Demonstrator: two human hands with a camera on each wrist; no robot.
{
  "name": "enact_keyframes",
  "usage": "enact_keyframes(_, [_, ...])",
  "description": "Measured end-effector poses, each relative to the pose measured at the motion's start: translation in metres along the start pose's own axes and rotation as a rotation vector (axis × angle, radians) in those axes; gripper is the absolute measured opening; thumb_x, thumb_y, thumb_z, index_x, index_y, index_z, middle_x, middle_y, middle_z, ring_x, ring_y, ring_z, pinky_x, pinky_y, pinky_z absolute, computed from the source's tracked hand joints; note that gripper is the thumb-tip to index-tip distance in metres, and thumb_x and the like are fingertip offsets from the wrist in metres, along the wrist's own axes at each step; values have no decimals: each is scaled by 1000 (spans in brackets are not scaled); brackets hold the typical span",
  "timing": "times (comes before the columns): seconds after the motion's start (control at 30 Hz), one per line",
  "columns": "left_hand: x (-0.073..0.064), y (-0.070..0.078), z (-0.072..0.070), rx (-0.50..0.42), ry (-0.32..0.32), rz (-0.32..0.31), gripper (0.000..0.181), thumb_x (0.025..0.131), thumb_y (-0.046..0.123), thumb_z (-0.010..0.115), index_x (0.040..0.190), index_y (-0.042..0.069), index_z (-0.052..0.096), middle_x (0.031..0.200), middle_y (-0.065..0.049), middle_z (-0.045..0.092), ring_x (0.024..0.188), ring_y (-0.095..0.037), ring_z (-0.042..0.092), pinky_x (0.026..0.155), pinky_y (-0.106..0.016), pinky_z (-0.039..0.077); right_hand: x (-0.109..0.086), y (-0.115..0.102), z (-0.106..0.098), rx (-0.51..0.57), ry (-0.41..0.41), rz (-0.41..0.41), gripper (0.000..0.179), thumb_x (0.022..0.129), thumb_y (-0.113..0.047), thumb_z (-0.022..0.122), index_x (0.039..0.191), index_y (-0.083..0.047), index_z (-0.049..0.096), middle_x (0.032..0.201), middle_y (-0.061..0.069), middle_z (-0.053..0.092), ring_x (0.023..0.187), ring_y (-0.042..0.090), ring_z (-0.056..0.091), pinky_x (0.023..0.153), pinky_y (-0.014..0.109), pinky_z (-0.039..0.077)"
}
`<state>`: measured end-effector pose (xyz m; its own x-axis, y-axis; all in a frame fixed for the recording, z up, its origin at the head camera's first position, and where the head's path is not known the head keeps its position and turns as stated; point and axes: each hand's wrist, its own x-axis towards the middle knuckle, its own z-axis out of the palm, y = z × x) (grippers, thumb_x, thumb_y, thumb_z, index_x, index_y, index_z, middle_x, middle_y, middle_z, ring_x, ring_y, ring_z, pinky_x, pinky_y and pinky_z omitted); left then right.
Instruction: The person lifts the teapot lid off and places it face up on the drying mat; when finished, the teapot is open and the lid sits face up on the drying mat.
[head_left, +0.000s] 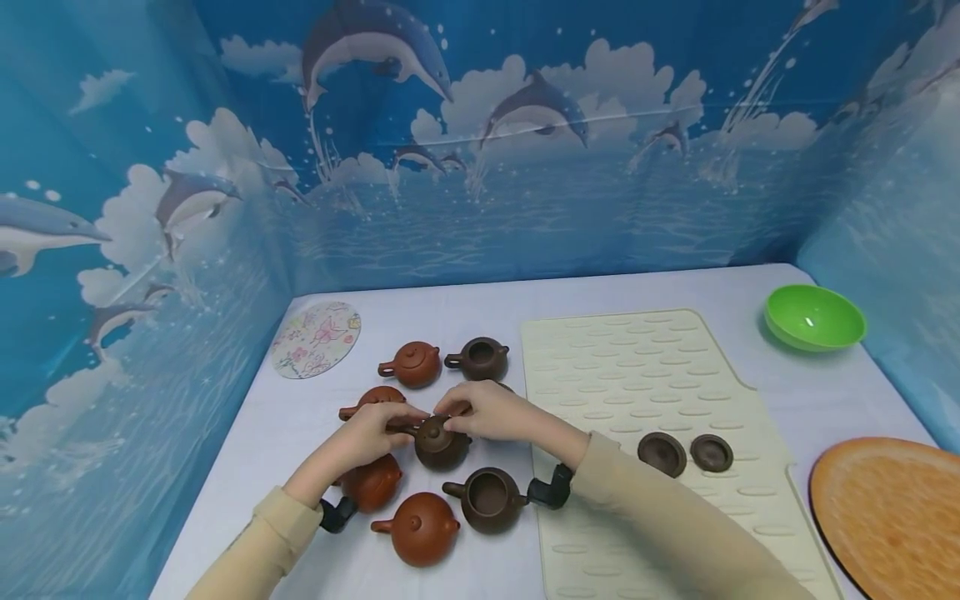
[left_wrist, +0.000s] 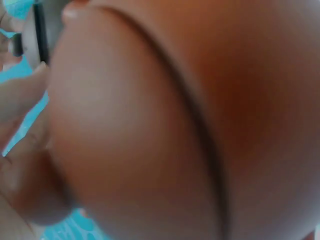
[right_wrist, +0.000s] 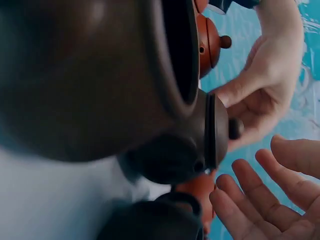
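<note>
A dark brown teapot [head_left: 441,446] with its lid on stands in the middle of the group. My left hand [head_left: 378,429] grips its handle with thumb and fingers. Over the lid's right side hovers my right hand [head_left: 487,410]. The right wrist view shows the right hand's fingers [right_wrist: 270,200] spread, loosely bent and apart from the lid knob [right_wrist: 236,128]. A lidless dark teapot [head_left: 490,500] stands nearer, its mouth facing up. In the left wrist view a reddish teapot [left_wrist: 150,110] fills most of the picture and hides much of the left hand.
Several reddish lidded teapots [head_left: 425,529] stand left and in front; a lidless dark teapot [head_left: 480,358] stands behind. Two dark lids [head_left: 662,454] lie on a cream mat [head_left: 600,358] at right. Farther out are a green bowl [head_left: 815,318], a round brown board [head_left: 892,508] and a patterned disc [head_left: 317,340].
</note>
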<state>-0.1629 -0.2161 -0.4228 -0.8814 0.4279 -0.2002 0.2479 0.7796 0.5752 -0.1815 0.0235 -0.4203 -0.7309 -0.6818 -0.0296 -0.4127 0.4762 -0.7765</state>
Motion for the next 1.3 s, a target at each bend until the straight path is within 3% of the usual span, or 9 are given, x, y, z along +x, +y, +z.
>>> enact_keyframes(0.2, [7,-4,2,14,22,-6,34,86,-3,70,116,12,73,108,-4,74,101,-21,70,88,-40,58,11,-8,7,-119,-66,-14,24,91,-17,70,115,-13,72,115,2,69,108,16,63,92,33,52])
enact_keyframes(0.57, [11,-3,6,1,49,-107,32,85,-3,71,111,14,76,106,-3,75,100,-20,69,89,-42,57,15,-12,10,-266,-61,-47,18,88,-17,74,107,-16,74,110,0,67,104,15,61,92,34,51])
enact_keyframes(0.83, [12,-1,9,-4,57,-167,29,84,-1,73,108,16,78,104,-2,76,96,-17,69,88,-40,58,19,-13,13,-280,-50,-52,14,84,-23,79,95,-17,72,101,-2,66,93,13,60,83,27,51])
enact_keyframes(1.1, [11,-2,6,1,54,-160,28,84,-2,73,106,14,78,102,-2,75,92,-14,67,83,-38,59,20,-15,14,-284,-22,-62,13,83,-23,79,86,-19,68,93,-5,67,84,9,58,74,22,48])
enact_keyframes(1.3, [10,-1,4,-5,44,-164,27,84,-2,73,107,13,78,101,-3,76,88,-12,65,81,-35,59,13,-8,7,-125,21,-51,10,84,-22,79,90,-20,71,95,-7,71,89,10,64,76,22,51])
